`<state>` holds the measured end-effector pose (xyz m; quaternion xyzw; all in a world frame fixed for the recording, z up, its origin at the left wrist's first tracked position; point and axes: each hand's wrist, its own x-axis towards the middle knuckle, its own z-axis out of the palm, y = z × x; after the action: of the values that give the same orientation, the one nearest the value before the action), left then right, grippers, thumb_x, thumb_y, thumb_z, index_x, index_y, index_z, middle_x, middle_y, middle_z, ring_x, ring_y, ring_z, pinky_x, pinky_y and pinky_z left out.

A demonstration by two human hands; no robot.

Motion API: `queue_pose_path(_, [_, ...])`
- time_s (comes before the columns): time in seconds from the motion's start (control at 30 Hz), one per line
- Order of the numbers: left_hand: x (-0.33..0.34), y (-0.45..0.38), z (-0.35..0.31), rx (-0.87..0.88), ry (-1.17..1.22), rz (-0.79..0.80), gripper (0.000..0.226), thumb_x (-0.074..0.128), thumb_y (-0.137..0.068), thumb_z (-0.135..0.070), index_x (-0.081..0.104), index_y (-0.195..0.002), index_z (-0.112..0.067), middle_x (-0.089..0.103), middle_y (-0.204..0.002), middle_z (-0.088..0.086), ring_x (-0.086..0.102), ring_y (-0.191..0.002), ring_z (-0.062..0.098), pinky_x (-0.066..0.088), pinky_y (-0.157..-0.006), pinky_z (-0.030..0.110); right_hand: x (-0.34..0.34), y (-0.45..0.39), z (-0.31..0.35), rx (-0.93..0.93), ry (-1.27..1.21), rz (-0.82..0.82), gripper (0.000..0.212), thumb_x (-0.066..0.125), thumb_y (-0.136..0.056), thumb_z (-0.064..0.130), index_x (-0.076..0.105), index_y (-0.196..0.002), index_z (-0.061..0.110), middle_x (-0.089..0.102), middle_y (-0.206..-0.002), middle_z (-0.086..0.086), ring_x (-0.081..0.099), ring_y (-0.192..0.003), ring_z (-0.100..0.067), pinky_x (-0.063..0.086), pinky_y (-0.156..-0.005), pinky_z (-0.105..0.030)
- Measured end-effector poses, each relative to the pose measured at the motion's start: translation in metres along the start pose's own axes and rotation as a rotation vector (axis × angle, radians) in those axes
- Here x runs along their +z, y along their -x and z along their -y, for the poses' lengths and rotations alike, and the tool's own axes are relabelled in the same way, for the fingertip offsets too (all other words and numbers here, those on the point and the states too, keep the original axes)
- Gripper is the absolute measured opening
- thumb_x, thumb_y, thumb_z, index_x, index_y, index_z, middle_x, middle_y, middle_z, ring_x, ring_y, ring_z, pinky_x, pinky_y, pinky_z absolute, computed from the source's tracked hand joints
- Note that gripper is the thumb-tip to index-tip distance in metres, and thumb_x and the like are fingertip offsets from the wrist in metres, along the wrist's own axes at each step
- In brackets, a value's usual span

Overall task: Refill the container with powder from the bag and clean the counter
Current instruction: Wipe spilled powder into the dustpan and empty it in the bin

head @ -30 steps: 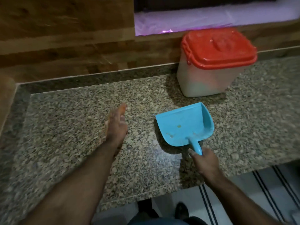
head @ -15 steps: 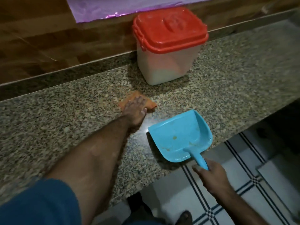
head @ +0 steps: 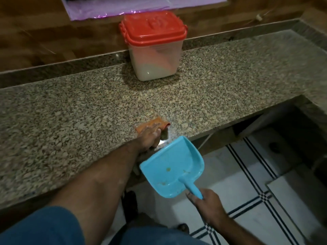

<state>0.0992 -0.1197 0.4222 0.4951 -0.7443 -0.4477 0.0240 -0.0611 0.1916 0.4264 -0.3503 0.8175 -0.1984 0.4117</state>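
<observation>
We view the granite counter [head: 79,110] from above, with our left hand [head: 149,134] laid on an orange cloth [head: 150,125] near the counter's front edge; the fingers lie flat and fairly straight over the cloth, pressing it down rather than curling round it. Our right hand [head: 208,204] is below the counter's edge, over the tiled floor [head: 256,200], and its fingers are curled round the handle of a blue dustpan [head: 172,165]. We hold the pan with its open mouth tucked against the counter's edge just beside the left hand, and a few yellowish specks lie inside it. The container [head: 154,48] stands at the back of the counter, against the wooden wall [head: 35,32], well apart from both hands. Its red lid [head: 154,26] is on, and pale powder [head: 152,72] shows through the translucent wall, filling the lower part. A purple sheet [head: 115,7] lies along the ledge behind the container. A blue sleeve [head: 40,227] covers our left upper arm at the lower left.
</observation>
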Motion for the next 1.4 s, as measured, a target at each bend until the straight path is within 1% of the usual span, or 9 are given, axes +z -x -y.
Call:
queue_pose_path(0.1, [0.017, 0.029, -0.030, -0.008, 0.322, -0.053, 0.044, 0.039, -0.119, -0.019, 0.048, -0.158, 0.000, 0.058, -0.144, 0.010, 0.056, -0.130, 0.022, 0.047, -0.090, 0.015, 0.002, 0.011, -0.024, -0.013, 0.029, 0.071, 0.055, 0.072, -0.092, 0.056, 0.044, -0.059, 0.022, 0.045, -0.049, 0.013, 0.043, -0.048, -0.004, 0.030, -0.050, -0.023])
queue_pose_path(0.2, [0.017, 0.051, -0.041, -0.136, 0.429, -0.182, 0.048, 0.039, -0.119, -0.033, 0.069, -0.133, 0.003, 0.072, -0.106, 0.013, 0.064, -0.087, 0.024, 0.046, -0.063, 0.029, 0.006, 0.015, -0.041, 0.046, 0.013, 0.082, 0.056, 0.073, -0.093, 0.053, 0.043, -0.058, 0.021, 0.047, -0.051, 0.010, 0.044, -0.052, -0.008, 0.033, -0.053, -0.030])
queue_pose_path(0.47, [-0.043, 0.125, -0.001, -0.218, 0.646, -0.600, 0.035, 0.036, -0.118, -0.040, 0.066, -0.106, -0.029, 0.071, -0.111, 0.008, 0.067, -0.093, 0.023, 0.051, -0.068, 0.033, 0.004, 0.002, -0.033, 0.079, -0.012, 0.088, 0.049, 0.073, -0.096, 0.049, 0.053, -0.064, 0.017, 0.055, -0.061, 0.003, 0.050, -0.055, -0.013, 0.034, -0.046, -0.024])
queue_pose_path(0.6, [-0.080, 0.157, 0.056, -0.285, 0.302, -0.804, 0.042, 0.033, -0.118, -0.040, 0.062, -0.144, -0.022, 0.066, -0.122, 0.014, 0.062, -0.099, 0.030, 0.043, -0.068, 0.032, 0.002, -0.013, -0.013, 0.042, -0.021, 0.102, 0.047, 0.071, -0.098, 0.048, 0.060, -0.068, 0.015, 0.059, -0.063, 0.002, 0.055, -0.057, -0.013, 0.037, -0.045, -0.021])
queue_pose_path(0.87, [-0.093, 0.155, 0.192, -0.387, -0.295, -0.487, 0.055, 0.026, -0.115, -0.037, 0.020, -0.167, -0.053, 0.040, -0.172, 0.015, 0.040, -0.155, 0.044, 0.030, -0.127, 0.064, 0.009, -0.040, 0.001, 0.068, -0.021, 0.096, 0.048, 0.072, -0.097, 0.049, 0.057, -0.064, 0.018, 0.058, -0.060, 0.002, 0.056, -0.058, -0.016, 0.040, -0.053, -0.029])
queue_pose_path(1.0, [-0.021, 0.129, 0.141, -0.447, -0.344, -0.578, 0.054, 0.034, -0.115, -0.033, 0.037, -0.166, -0.019, 0.035, -0.172, 0.021, 0.032, -0.158, 0.044, 0.025, -0.129, 0.061, 0.004, -0.049, 0.004, 0.112, -0.041, 0.065, 0.050, 0.073, -0.096, 0.050, 0.054, -0.062, 0.018, 0.055, -0.057, 0.005, 0.054, -0.054, -0.014, 0.039, -0.051, -0.027])
queue_pose_path(1.23, [0.073, 0.047, -0.039, 0.042, -0.211, -0.388, 0.032, 0.045, -0.113, -0.036, 0.065, -0.134, -0.049, 0.066, -0.123, -0.003, 0.060, -0.114, 0.019, 0.037, -0.121, 0.061, -0.017, -0.068, -0.002, 0.145, -0.024, 0.004, 0.051, 0.073, -0.096, 0.051, 0.056, -0.061, 0.017, 0.057, -0.056, 0.002, 0.055, -0.056, -0.017, 0.038, -0.052, -0.031])
queue_pose_path(1.33, [0.059, 0.032, -0.092, 0.074, 0.008, -0.221, 0.045, 0.038, -0.116, -0.047, 0.079, -0.119, -0.027, 0.080, -0.109, 0.000, 0.070, -0.078, 0.007, 0.067, -0.079, 0.041, -0.032, -0.079, -0.010, 0.155, -0.013, -0.001, 0.053, 0.074, -0.095, 0.051, 0.053, -0.059, 0.018, 0.054, -0.054, 0.003, 0.053, -0.055, -0.018, 0.037, -0.053, -0.031])
queue_pose_path(1.4, [0.030, 0.035, -0.093, -0.003, 0.117, -0.368, 0.072, 0.034, -0.110, -0.068, 0.079, -0.101, -0.013, 0.081, -0.088, 0.014, 0.069, -0.057, 0.018, 0.062, -0.046, 0.045, -0.045, -0.090, -0.016, 0.156, -0.032, 0.010, 0.053, 0.076, -0.094, 0.051, 0.053, -0.058, 0.019, 0.052, -0.050, 0.006, 0.051, -0.053, -0.017, 0.037, -0.053, -0.030])
